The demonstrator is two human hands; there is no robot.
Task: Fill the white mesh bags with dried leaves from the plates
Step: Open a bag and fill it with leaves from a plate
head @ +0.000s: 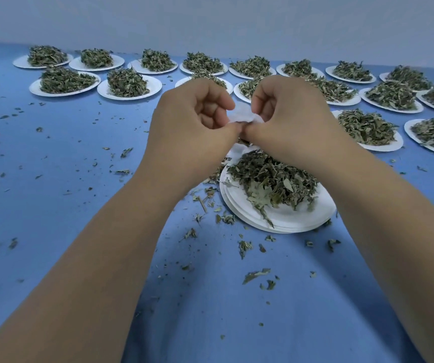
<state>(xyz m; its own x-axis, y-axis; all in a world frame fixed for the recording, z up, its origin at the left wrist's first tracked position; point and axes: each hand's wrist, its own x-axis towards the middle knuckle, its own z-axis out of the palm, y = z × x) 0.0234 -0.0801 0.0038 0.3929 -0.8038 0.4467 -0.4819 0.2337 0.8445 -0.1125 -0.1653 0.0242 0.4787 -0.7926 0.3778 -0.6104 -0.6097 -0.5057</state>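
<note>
- White mesh bag (242,113) is pinched between both hands, held up over the far rim of the nearest plate stack (284,218).
- Left hand (192,121) and right hand (294,119): fingers curled, both gripping the bag's edge.
- Stack carries a heap of dried leaves (273,179).
- Blue table (66,179) is littered with leaf bits; more heaped plates (129,86) in rows behind.
</note>
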